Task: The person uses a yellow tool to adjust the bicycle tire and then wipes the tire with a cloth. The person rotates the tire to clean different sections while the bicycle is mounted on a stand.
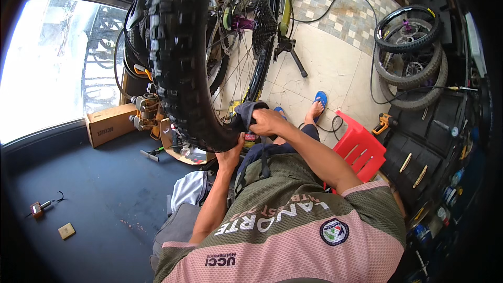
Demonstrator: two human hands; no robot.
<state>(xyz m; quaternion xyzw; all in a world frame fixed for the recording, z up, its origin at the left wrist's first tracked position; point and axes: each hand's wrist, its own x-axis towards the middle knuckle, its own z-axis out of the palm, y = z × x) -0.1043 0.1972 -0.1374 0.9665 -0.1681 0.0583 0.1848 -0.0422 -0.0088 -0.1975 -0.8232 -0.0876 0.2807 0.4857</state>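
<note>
A bicycle wheel with a thick knobby black tire hangs upright in front of me, on a bike with a yellow-green frame. At its lower end, my left hand is closed around the tire; its thumb points up the side and the other fingers are mostly hidden. My right hand grips a dark grey cloth, which lies against the wheel's lower right side. Above the hands are the black cassette, the purple hub and the spokes.
To the right stand a red plastic chair, an orange-yellow power drill and stacked wheels. A cardboard box sits at left by the window, above a dark blue surface holding small items. A black hose crosses the tiled floor.
</note>
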